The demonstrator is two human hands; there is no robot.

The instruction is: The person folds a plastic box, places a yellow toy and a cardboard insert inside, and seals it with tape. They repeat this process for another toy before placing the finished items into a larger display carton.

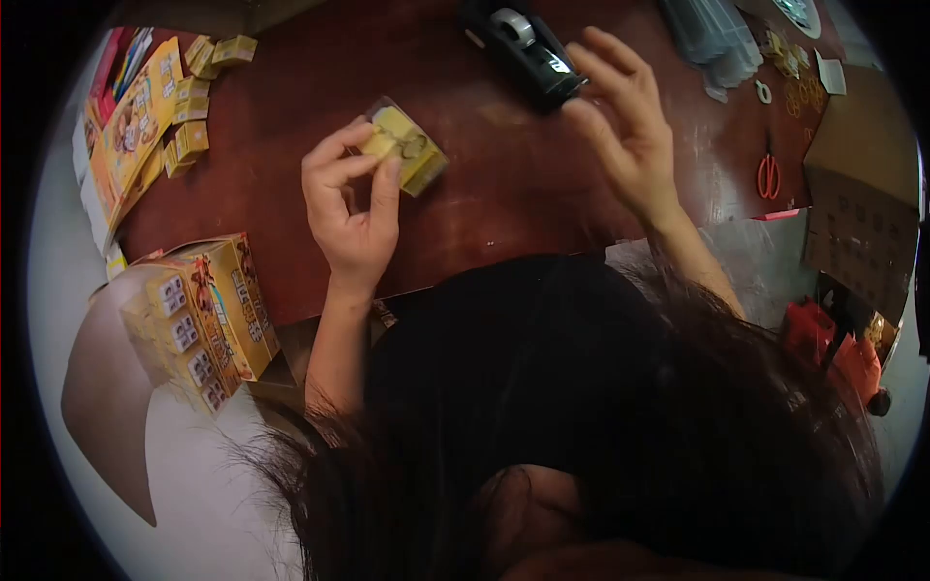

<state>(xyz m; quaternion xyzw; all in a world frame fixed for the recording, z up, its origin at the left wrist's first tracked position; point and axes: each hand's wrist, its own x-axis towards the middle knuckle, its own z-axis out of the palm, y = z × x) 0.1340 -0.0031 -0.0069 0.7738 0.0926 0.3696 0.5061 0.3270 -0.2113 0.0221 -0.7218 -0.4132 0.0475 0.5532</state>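
Observation:
My left hand (351, 198) pinches a small yellow box (409, 150) between thumb and fingertips, above the table. The box has a clear, shiny cover and a round, ring-like mark on its upper face. My right hand (630, 131) is raised with its fingers apart. Its thumb and fingertips are right at the front end of a black tape dispenser (528, 53), which carries a roll of tape (513, 29).
Small yellow boxes (191, 140) are stacked by an orange printed package (140, 121) on the left. A larger printed carton (228, 300) stands at the table's near left edge. Red scissors (768, 176), a white ring (763, 92) and clear plastic sleeves (712, 44) lie on the right.

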